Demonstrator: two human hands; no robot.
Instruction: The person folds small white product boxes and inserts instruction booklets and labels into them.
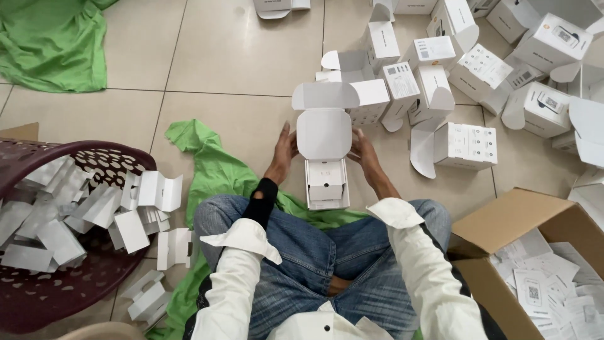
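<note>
While you sit cross-legged on the tiled floor (239, 56), the small white box (326, 160) stands on end between your knees, its lid flap tipped up and away from you and a white insert showing in the lower part. Your left hand (284, 150) rests against the left edge of the raised flap, fingers loosely curled, partly open, steadying rather than clamping. Your right hand (363, 146) does the same on the right edge, fingers spread along the side of the lid; neither one wraps fully around the box.

By the look of it, this is thin folded card: very light, stiff along its creases but easy to dent across the flat panels. The smooth white face looks as if it may slide a little under dry fingers. Take it by the side walls near the corners, where the folds give strength, and press the flap near its hinge line, not in the middle of the panel. The rounded tabs would crumple if forced.

To your left a dark basket (119, 157) holds loose white card inserts (50, 220), some spilled onto the green cloth (214, 170). To your right a brown carton (522, 214) holds paper leaflets (541, 277). Beyond the box lies a heap of similar white boxes (465, 75), some shut and some with flaps open.
</note>
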